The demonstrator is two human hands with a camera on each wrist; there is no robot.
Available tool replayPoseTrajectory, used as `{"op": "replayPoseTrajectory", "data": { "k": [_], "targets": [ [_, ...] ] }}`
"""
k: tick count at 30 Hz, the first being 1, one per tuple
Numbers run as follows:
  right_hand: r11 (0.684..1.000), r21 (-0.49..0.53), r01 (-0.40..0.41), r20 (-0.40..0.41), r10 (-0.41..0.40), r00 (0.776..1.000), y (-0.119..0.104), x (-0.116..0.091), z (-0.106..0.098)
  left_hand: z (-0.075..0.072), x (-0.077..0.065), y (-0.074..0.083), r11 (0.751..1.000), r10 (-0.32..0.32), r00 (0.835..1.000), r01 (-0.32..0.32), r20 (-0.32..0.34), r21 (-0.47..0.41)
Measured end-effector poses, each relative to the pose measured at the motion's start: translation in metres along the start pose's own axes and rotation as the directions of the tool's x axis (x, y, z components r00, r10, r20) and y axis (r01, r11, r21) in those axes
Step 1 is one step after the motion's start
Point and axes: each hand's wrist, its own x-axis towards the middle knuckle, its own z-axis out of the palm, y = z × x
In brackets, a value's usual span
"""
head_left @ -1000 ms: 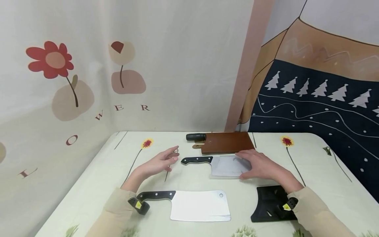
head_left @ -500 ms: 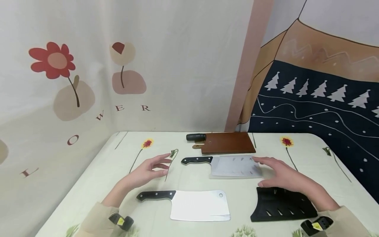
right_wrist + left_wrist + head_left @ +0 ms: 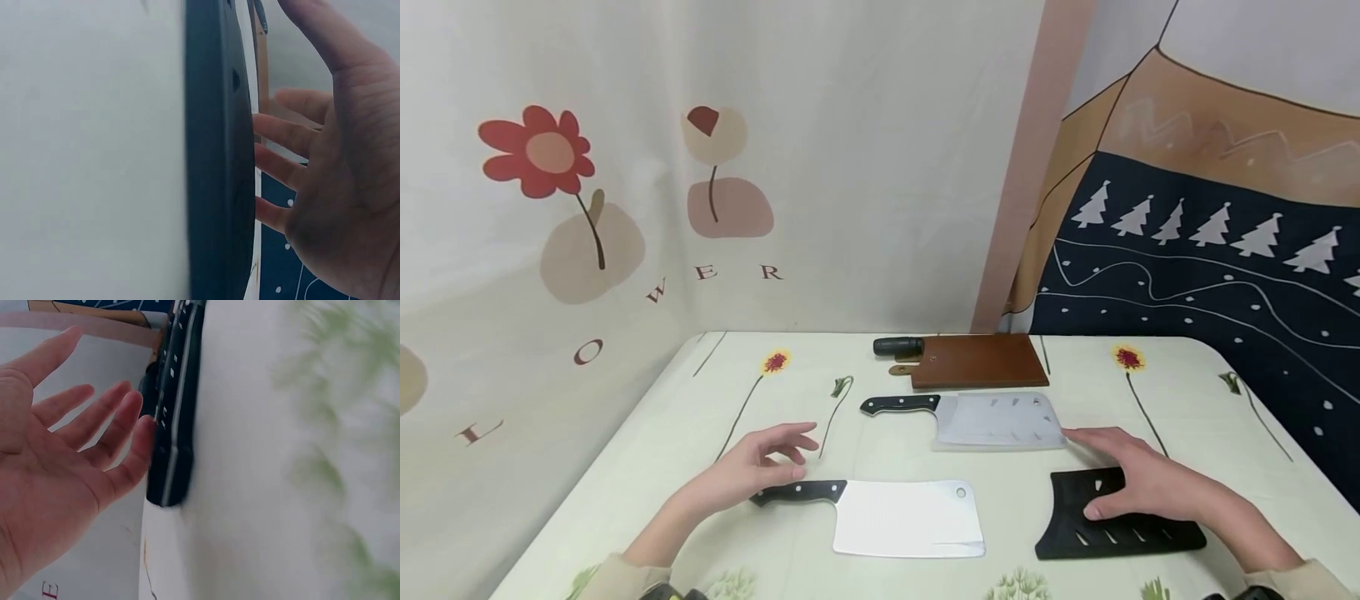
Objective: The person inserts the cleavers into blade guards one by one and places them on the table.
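My left hand (image 3: 741, 471) hovers at the black handle (image 3: 805, 492) of a cleaver (image 3: 910, 518) whose bare, shiny blade lies flat on the table. In the left wrist view, the loosely bent fingers of this hand overlap the riveted handle (image 3: 170, 444). At the right, my right hand (image 3: 1157, 475) is over a black blade sheath (image 3: 1120, 537) with several slots, its thumb and fingers spread and holding nothing. The sheath's long edge (image 3: 209, 150) stands close beside that hand in the right wrist view.
Behind the bare cleaver lies a second cleaver, its blade inside a translucent sheath (image 3: 1000, 421). Farther back, near the wall cloth, is a brown leather sheath (image 3: 985, 362) with a black handle (image 3: 898, 347) at its left end. The pale tablecloth (image 3: 1000, 467) has printed flowers.
My right hand has left the translucent sheath and come back toward me over the black one. The left hand has drawn back to the front cleaver's handle. The knives have stayed in place.
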Motion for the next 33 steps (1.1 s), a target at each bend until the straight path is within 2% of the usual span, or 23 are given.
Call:
{"op": "replayPoseTrajectory", "data": {
  "k": [4,12,17,19,24,30,33],
  "targets": [
    [0.999,-0.039,0.023,-0.009,-0.023,1.0,0.005,-0.006,0.002,-0.001,-0.007,-0.007,0.999,-0.025,1.0,0.026,-0.014,0.024],
    [0.998,-0.04,0.038,-0.013,-0.038,0.999,0.015,-0.018,0.004,-0.005,-0.014,-0.019,0.998,-0.03,0.999,0.031,-0.015,0.048],
    [0.991,-0.11,0.07,-0.021,-0.072,0.997,0.023,-0.025,0.007,-0.007,-0.016,-0.022,0.999,-0.045,0.999,0.045,0.026,0.005],
    [0.984,-0.146,0.106,-0.037,-0.113,0.993,0.026,-0.028,0.008,-0.007,-0.016,-0.023,1.0,-0.021,0.999,0.021,0.045,0.007],
    [0.967,-0.158,0.2,-0.059,-0.212,0.975,0.035,-0.033,0.01,-0.007,-0.016,-0.027,0.994,0.036,0.997,-0.042,0.061,0.101],
    [0.966,-0.154,0.206,-0.029,-0.213,0.977,0.038,-0.034,0.012,-0.009,-0.016,-0.03,0.984,0.005,0.997,-0.017,0.071,0.178],
    [0.959,-0.176,0.224,-0.032,-0.233,0.972,0.039,-0.035,0.012,-0.009,-0.014,-0.031,0.981,0.012,0.997,-0.027,0.075,0.194]
  ]
}}
